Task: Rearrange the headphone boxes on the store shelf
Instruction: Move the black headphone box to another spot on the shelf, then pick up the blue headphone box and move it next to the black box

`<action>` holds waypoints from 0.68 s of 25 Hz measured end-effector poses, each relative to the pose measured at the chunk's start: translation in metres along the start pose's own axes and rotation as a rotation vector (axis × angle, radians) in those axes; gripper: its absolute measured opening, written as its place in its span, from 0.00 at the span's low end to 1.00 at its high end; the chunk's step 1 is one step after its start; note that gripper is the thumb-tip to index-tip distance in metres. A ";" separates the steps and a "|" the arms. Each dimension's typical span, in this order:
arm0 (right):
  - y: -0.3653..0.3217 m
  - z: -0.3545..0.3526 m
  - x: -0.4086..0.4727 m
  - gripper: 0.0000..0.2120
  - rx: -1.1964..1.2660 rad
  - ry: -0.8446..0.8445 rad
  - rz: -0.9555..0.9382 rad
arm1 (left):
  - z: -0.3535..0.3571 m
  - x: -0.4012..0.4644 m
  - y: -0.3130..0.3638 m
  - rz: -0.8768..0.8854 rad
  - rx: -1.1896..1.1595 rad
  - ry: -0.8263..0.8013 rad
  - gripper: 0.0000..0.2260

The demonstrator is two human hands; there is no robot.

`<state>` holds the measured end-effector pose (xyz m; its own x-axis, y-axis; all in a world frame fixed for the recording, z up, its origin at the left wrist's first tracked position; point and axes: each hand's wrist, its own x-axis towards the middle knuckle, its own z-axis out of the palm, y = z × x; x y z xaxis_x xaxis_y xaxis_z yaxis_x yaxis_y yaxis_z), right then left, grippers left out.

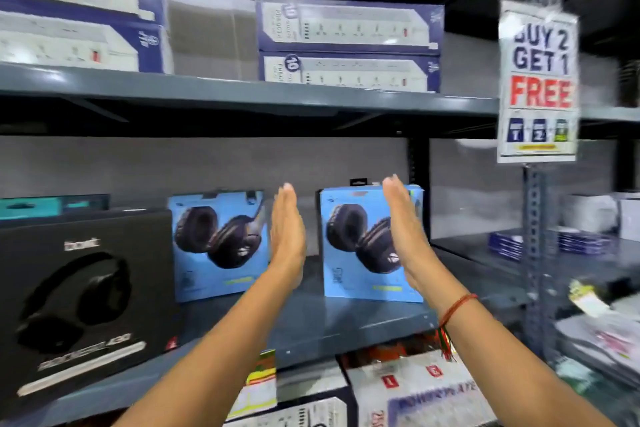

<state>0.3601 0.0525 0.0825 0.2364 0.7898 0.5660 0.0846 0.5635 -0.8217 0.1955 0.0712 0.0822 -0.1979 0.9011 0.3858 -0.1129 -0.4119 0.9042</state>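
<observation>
Glossy printed cardboard on the blue headphone box (360, 246) between the fingers (393, 191); beneath them the shelf (346, 319) is smooth, grey painted metal, faintly sheened.

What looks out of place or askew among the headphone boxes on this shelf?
The two blue headphone boxes stand apart with a gap between them, and the right one sits turned slightly. Both hands are open and flat, holding nothing.
</observation>
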 end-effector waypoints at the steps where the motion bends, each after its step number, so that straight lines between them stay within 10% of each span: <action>1: 0.014 -0.018 0.003 0.32 -0.035 0.056 0.003 | 0.011 0.005 -0.019 -0.041 0.011 -0.020 0.30; 17: 0.099 -0.061 0.001 0.36 -0.147 0.060 0.390 | 0.036 0.020 -0.091 -0.355 0.048 -0.111 0.38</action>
<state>0.4274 0.0943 -0.0027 0.3332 0.9193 0.2093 0.1140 0.1810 -0.9768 0.2369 0.1315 0.0141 -0.0476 0.9970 0.0617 -0.1090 -0.0665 0.9918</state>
